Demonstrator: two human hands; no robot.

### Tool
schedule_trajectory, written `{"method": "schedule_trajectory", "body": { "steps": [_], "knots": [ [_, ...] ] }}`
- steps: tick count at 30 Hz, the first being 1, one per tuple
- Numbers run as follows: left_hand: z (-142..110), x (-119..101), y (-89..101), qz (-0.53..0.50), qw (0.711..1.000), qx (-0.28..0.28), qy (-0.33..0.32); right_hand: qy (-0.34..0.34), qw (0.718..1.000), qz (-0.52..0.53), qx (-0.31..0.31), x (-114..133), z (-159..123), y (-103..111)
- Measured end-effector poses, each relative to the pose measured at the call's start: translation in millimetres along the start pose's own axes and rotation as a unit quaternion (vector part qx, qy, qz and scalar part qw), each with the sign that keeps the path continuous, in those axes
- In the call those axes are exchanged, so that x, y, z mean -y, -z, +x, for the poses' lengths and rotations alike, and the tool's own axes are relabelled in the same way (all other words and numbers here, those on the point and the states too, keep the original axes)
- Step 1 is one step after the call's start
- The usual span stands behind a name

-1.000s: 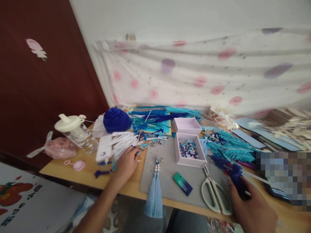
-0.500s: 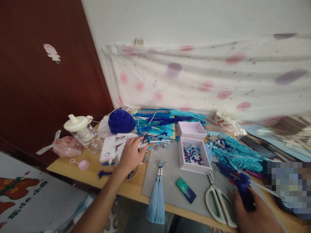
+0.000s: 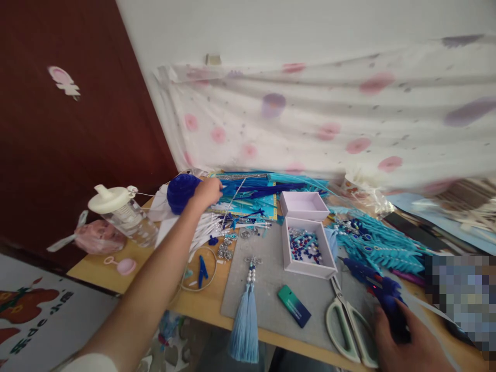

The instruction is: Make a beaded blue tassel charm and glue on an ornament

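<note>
My right hand is wrapped round the handle of a dark blue glue gun, which points left over the grey mat. Reaching across the table, my left hand is beside a deep blue ball that looks like yarn. Its fingers are curled together near a small whitish tip; what they grip is unclear. Close to that hand lie blue and turquoise pipe cleaners, a silver twisted stem and white-tipped stems. A light blue tassel with white beads rests on the mat.
White-handled scissors lie beside a green-blue box. Behind them stands a white box of beads. Turquoise feather-like pieces are at right. A lidded bottle and pink spoon are at left.
My left hand has moved up and away from the white stems to beside the blue ball, uncovering a cord ring and blue pieces. My right hand still holds the glue gun.
</note>
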State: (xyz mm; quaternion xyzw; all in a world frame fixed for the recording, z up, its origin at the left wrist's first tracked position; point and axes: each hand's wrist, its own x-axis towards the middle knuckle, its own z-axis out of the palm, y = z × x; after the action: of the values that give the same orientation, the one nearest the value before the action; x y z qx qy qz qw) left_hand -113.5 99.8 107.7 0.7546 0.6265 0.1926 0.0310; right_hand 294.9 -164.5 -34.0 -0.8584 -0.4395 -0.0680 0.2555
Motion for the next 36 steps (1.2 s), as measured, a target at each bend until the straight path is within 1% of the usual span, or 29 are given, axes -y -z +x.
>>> {"method": "schedule_trajectory", "body": {
  "steps": [2,4,6,8,9,11,12,13,15,16,17,18,19,21,23,25,27,29,32,34,36],
  "knots": [
    [20.1,-1.4,15.6,-0.007,1.0,-0.013,-0.003,0.0,1.0,-0.001,-0.003,1.3,-0.8,0.6],
    [41.4,-6.8,24.9,-0.019,0.999,-0.039,-0.003,0.0,1.0,0.004,-0.009,2.7,-1.5,1.6],
    [56.1,-14.2,27.8,-0.033,0.997,-0.063,-0.002,0.001,1.0,0.01,-0.008,4.5,-2.1,3.1],
    [56.3,-20.9,26.7,-0.057,0.994,-0.097,-0.008,-0.003,1.0,0.012,-0.005,6.6,-2.5,4.5],
    [49.5,-23.3,25.2,-0.073,0.99,-0.117,-0.014,-0.007,1.0,0.011,-0.006,7.4,-2.7,5.0],
    [22.0,-26.3,20.6,-0.106,0.983,-0.148,-0.029,-0.012,1.0,0.008,-0.012,8.2,-3.1,5.1],
    [2.7,-27.1,16.9,-0.115,0.983,-0.138,-0.024,-0.011,1.0,0.006,-0.014,8.2,-3.3,4.9],
    [-18.9,-28.0,11.7,-0.11,0.988,-0.105,-0.019,-0.009,1.0,0.004,-0.016,8.0,-3.6,4.6],
    [-63.6,-30.2,-4.0,-0.108,0.992,-0.068,-0.016,-0.003,1.0,0.002,-0.018,7.8,-4.0,4.3],
    [-83.9,-31.7,-14.3,-0.097,0.994,-0.047,-0.015,-0.002,1.0,0.002,-0.016,8.2,-4.0,4.6],
    [-101.2,-33.6,-25.7,-0.081,0.997,-0.008,-0.009,-0.002,1.0,0.002,-0.014,9.1,-4.0,5.3],
    [-114.9,-35.6,-37.4,-0.067,0.998,0.013,0.0,-0.003,1.0,0.004,-0.011,10.4,-3.9,6.2],
    [-124.7,-37.6,-48.5,-0.055,0.998,0.024,-0.004,-0.006,1.0,0.006,-0.009,12.0,-3.8,7.3],
    [-133.1,-41.5,-65.7,-0.026,0.998,0.033,-0.041,-0.015,1.0,0.008,-0.001,15.6,-3.5,9.5],
    [-132.3,-45.1,-73.3,-0.006,0.996,0.036,-0.081,-0.022,1.0,0.009,0.001,18.2,-3.2,10.7],
    [-131.1,-49.3,-71.7,-0.006,0.994,0.038,-0.1,-0.023,1.0,0.011,0.0,18.8,-3.2,10.5],
    [-137.1,-56.0,-63.9,-0.016,0.994,0.044,-0.099,-0.02,1.0,0.015,-0.004,17.9,-3.4,9.5],
    [-153.0,-65.8,-54.4,-0.014,0.994,0.067,-0.085,-0.016,1.0,0.018,-0.007,16.7,-4.0,8.6],
    [-186.9,-84.3,-44.0,0.017,0.989,0.137,-0.054,-0.004,0.999,0.028,-0.017,16.5,-5.0,8.4],
    [-206.4,-95.9,-42.0,0.028,0.985,0.166,-0.046,0.001,0.999,0.034,-0.023,17.2,-5.3,8.8],
    [-218.1,-104.6,-43.6,0.035,0.983,0.178,-0.04,-0.002,0.999,0.034,-0.024,18.2,-5.1,9.3]
  ]
}}
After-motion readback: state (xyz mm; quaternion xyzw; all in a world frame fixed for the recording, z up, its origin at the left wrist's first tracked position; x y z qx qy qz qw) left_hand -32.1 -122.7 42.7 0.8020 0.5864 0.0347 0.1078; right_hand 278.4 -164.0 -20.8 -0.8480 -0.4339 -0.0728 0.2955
